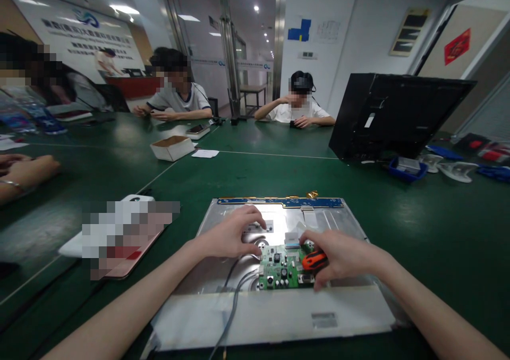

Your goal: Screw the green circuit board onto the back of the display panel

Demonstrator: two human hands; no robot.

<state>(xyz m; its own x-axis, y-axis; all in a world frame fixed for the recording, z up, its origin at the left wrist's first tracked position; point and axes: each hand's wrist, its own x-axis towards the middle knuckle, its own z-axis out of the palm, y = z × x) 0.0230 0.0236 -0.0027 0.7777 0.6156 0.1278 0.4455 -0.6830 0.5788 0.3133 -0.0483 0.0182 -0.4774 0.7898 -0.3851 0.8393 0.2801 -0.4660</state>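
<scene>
A flat metal display panel (358,309) lies on the green table in front of me, its back facing up. On it sits a green circuit board (274,275) with grey cables (235,307) running off its left side. A narrow blue circuit strip (255,203) spans the panel's far edge. My left hand (233,235) is at the board's left edge, fingers curved and apart, holding nothing. Over the board's right side, my right hand (338,251) holds an orange-and-black screwdriver (314,260) in its curled fingers; the tool's shaft is hidden. Its index fingertip is near the board's upper connector.
Left of the panel lie phones (131,259), partly blurred. Farther off are a white open box (172,148) and a paper slip (205,153). A black monitor (398,116) stands at right behind a blue tray (407,170). Several people sit around the table.
</scene>
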